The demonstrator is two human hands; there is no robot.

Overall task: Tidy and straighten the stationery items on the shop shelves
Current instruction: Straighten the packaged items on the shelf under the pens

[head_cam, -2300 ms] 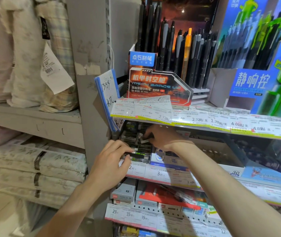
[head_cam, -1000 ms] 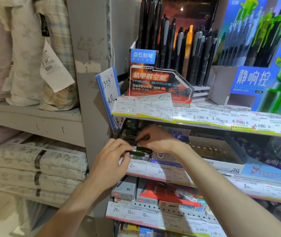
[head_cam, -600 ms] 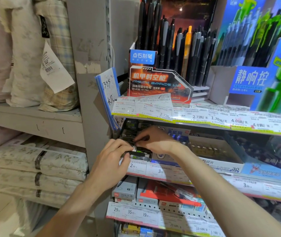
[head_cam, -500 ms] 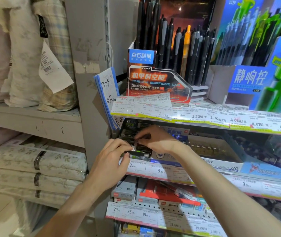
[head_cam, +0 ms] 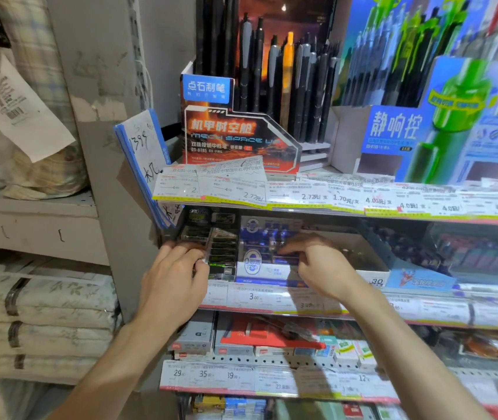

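The left hand (head_cam: 172,286) reaches into the middle shelf (head_cam: 272,304) at its left end, fingers curled against the near left edge of a dark box of small black-and-green packs (head_cam: 222,253); whether it grips a pack or only presses the box, I cannot tell. The packs lie in a row running from the shelf's front toward its back, each with its long axis across the shelf. The right hand (head_cam: 317,265) hovers palm down over the blue-and-white box (head_cam: 260,265) just beside the dark one, fingers loosely bent, tips at the small blurred items inside; a grasp cannot be made out.
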